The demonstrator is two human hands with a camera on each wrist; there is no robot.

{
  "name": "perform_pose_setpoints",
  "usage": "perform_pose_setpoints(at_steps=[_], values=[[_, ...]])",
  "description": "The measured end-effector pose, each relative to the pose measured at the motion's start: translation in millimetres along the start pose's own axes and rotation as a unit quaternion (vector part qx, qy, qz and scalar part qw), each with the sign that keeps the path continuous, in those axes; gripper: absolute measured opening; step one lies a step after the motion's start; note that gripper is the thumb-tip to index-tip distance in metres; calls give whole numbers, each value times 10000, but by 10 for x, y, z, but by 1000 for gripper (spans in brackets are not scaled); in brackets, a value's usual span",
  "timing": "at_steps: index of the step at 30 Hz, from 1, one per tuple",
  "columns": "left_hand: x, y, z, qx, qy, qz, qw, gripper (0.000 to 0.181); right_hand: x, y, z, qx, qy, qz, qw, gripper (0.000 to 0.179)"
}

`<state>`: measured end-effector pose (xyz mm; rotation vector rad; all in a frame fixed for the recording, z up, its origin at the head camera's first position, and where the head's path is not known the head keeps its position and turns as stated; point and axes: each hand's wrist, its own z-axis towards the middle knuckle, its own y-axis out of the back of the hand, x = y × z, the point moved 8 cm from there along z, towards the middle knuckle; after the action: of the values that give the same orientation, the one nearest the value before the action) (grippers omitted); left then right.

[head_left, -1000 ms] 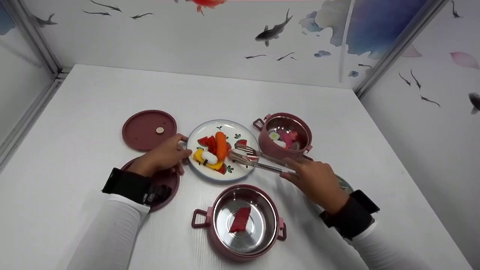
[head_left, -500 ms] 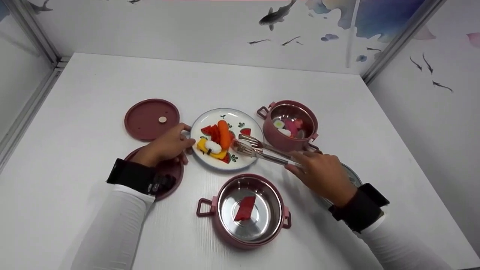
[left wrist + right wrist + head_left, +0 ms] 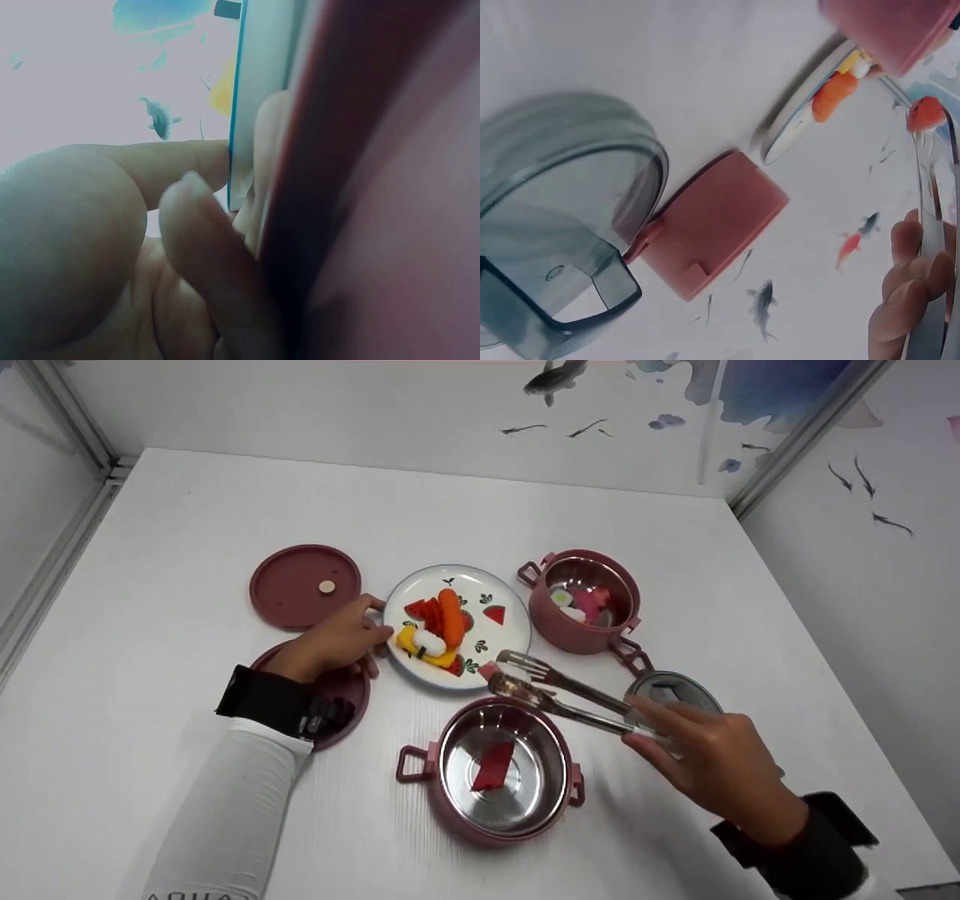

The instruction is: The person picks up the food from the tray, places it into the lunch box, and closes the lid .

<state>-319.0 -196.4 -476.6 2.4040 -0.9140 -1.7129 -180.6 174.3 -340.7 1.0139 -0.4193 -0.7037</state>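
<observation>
My left hand point(image 3: 337, 641) pinches the left rim of a white plate point(image 3: 506, 641) printed with watermelon slices. In the left wrist view its fingers lie on both sides of the plate's blue edge point(image 3: 237, 112). On the plate lie an orange sausage-shaped toy point(image 3: 451, 616), red pieces point(image 3: 433, 616) and a yellow-and-white toy sushi point(image 3: 427, 645). My right hand point(image 3: 720, 761) grips metal tongs point(image 3: 581, 690). Between the tong tips is a white and pinkish-red toy food piece point(image 3: 926, 114), over the gap between plate and near pot point(image 3: 442, 802). A red strip point(image 3: 493, 766) lies in that pot.
Behind, right of the plate, a second pink pot point(image 3: 574, 630) holds several toy food pieces. Two plum round lids point(image 3: 289, 585) lie at left, the nearer partly under my left forearm. A clear round vessel with a handle point(image 3: 615, 277) stands right, under my right hand.
The right hand has drawn the tongs back off the plate, toward me and rightward, carrying the white and pinkish-red piece. The left hand stays on the plate rim. The head view has tilted down.
</observation>
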Motion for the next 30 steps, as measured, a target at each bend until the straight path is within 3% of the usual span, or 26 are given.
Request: perform_pose_setpoints(at_steps=[6,11,18,30], values=[[-1,53,19,-83,-4,28,10000,48,172,88,-124,304,251,185,9991,54],[15,55,10,-79,0,-13,10000,47,222,22,-137,527,396,58,9978,44],[9,42,-2,-84,-1,4,10000,47,223,-23,-154,524,545,-85,9971,41],[3,1,20,-37,7,83,10000,48,176,3,-107,353,370,50,9987,47]])
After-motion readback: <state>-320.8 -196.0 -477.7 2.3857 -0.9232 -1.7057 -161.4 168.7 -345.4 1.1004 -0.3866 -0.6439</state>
